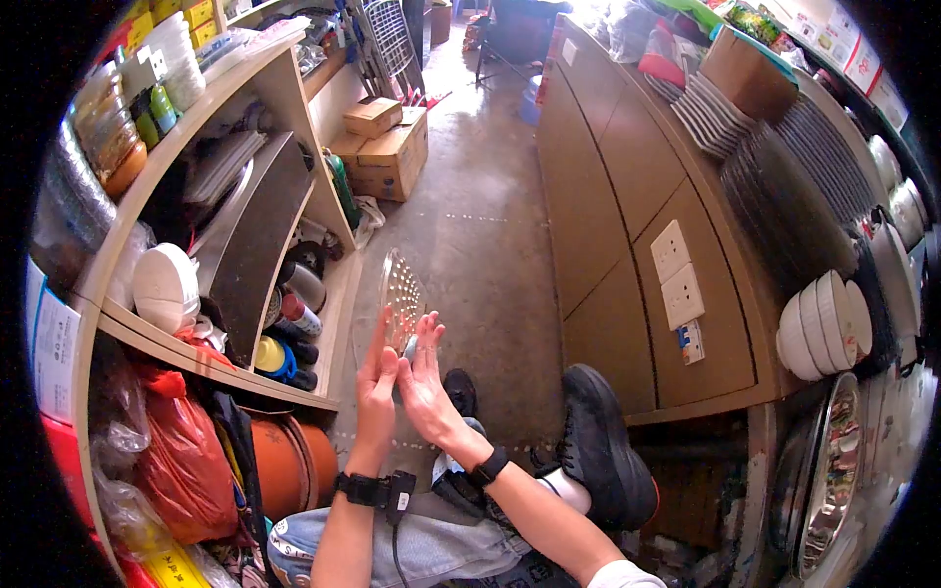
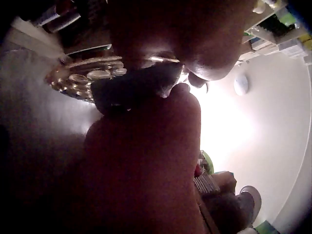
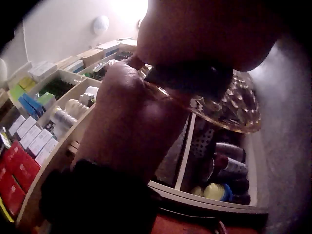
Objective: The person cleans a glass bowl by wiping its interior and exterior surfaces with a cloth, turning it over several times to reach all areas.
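A clear, studded plate stands on edge between the left hand and right hand. Straight, unclenched fingers flank its lower part, presumably supporting both sides evenly.

The plate was clear with a faint golden tint, its face covered in rounded, raised bumps and its rim curved and glossy. It stood tilted up nearly on edge, held off the floor, its lower part between the left hand and the right hand. Light glinted on its bumps and along its rim. A small piece lay against the plate, between the hands. It looked dark in the wrist views, with shadow hiding its material, and its visible bit looked pale blue-green from the head.
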Demonstrator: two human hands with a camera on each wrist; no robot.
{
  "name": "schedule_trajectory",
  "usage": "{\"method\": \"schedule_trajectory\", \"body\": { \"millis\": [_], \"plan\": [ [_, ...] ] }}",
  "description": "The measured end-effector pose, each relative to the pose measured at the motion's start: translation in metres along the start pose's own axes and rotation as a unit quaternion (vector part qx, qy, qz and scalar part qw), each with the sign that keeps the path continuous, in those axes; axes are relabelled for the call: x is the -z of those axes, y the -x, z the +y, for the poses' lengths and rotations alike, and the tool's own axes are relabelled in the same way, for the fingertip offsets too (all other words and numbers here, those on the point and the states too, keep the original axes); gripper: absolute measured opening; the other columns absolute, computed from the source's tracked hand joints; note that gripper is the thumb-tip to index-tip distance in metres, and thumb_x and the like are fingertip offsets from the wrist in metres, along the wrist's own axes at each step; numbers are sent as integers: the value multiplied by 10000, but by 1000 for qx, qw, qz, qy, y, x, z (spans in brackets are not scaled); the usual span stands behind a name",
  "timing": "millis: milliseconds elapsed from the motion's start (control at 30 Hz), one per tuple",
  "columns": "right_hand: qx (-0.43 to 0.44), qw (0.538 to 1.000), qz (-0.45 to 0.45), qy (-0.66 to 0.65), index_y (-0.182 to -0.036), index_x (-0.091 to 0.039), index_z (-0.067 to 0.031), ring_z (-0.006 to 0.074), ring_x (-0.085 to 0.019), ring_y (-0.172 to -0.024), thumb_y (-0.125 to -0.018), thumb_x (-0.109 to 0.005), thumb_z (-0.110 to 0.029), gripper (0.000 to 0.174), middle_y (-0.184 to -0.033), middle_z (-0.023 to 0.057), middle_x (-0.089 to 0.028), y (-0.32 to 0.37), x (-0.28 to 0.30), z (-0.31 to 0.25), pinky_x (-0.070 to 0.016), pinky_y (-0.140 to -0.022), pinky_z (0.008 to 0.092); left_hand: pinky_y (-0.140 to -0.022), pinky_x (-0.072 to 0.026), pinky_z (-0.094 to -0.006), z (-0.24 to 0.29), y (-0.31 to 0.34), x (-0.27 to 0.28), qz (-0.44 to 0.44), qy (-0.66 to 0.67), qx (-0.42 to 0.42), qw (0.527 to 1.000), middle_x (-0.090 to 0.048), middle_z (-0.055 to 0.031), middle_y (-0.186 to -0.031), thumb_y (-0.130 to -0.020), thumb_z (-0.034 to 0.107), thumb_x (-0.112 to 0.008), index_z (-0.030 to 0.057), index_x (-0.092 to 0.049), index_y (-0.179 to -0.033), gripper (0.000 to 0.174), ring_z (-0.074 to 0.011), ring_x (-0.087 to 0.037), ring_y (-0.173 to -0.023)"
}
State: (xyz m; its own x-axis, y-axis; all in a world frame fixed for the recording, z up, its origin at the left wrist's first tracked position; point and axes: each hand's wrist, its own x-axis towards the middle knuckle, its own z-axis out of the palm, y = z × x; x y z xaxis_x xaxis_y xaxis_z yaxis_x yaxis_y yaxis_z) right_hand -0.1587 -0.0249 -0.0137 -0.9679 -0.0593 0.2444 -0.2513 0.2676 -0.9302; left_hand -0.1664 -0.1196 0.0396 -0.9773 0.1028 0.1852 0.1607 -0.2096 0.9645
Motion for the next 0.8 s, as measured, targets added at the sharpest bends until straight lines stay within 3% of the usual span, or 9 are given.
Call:
{"method": "schedule_trajectory", "body": {
  "millis": [233, 433, 500, 533, 600, 633, 700, 800],
  "plan": [
    [26, 1000, 5, 10, -1589, 104, -47, 354, 211, -1512, -1091, -348, -359, 741, -1663, 157, 179, -1, 6, -7, 26, -1237, 466, -1187, -293, -379, 6, -1, 3, -32, -24, 8, 999, -427, -105, -1563, -1061, 227, -468, 73, -353, -1557, 532, -244, -434, -1411],
    [-21, 998, 59, -14, -1604, -19, -40, 372, 81, -1540, -1083, -332, -451, 734, -1685, 156, 15, -7, 10, 5, -23, -1242, 482, -1182, -285, -349, -5, 0, 9, -59, -96, 23, 993, -488, -113, -1517, -1063, 233, -473, 49, -417, -1521, 496, -229, -441, -1395],
    [-31, 998, 62, 0, -1603, -37, -33, 383, 71, -1539, -1082, -320, -462, 732, -1684, 161, 0, -10, 15, 8, -32, -1242, 486, -1116, -377, -336, -3, 0, 7, -63, -104, 24, 992, -547, -107, -1460, -1062, 258, -486, 32, -449, -1496, 491, -205, -529, -1305],
    [-41, 997, 66, 14, -1601, -55, -26, 394, 61, -1537, -1082, -308, -474, 731, -1683, 165, -14, -12, 16, 11, -42, -1242, 489, -1116, -377, -336, 2, 1, 7, -62, -103, 24, 992, -547, -107, -1460, -1062, 258, -486, 32, -449, -1496, 491, -205, -529, -1305],
    [-36, 996, 80, 17, -1596, -79, -11, 419, 38, -1533, -1080, -266, -504, 737, -1676, 185, -55, -16, 18, 23, -57, -1241, 497, -987, -473, -314, 11, 2, 6, -58, -57, 91, 993, -640, -119, -1328, -1058, 298, -499, 23, -470, -1474, 500, -176, -627, -1146],
    [-45, 995, 87, 19, -1596, -88, -13, 427, 19, -1531, -1079, -252, -514, 738, -1671, 197, -71, -18, 19, 30, -61, -1241, 499, -987, -473, -314, 10, 2, 8, -58, -55, 91, 993, -640, -119, -1328, -1058, 298, -499, 23, -470, -1474, 500, -176, -627, -1146],
    [-71, 993, 93, 8, -1594, -118, -17, 451, -38, -1524, -1074, -212, -538, 743, -1658, 229, -107, -20, 22, 36, -71, -1241, 505, -878, -510, -294, 6, 1, 16, -88, -37, 120, 988, -699, -117, -1197, -1050, 336, -509, 28, -476, -1464, 517, -157, -674, -1013],
    [-96, 990, 99, -25, -1594, -129, -22, 443, -50, -1526, -1071, -216, -547, 747, -1654, 239, -107, -24, 24, 40, -76, -1242, 495, -913, -521, -290, 13, -1, 24, -117, 18, 162, 980, -639, -94, -1279, -1062, 250, -498, 32, -492, -1453, 448, -152, -635, -1129]
  ]
}}
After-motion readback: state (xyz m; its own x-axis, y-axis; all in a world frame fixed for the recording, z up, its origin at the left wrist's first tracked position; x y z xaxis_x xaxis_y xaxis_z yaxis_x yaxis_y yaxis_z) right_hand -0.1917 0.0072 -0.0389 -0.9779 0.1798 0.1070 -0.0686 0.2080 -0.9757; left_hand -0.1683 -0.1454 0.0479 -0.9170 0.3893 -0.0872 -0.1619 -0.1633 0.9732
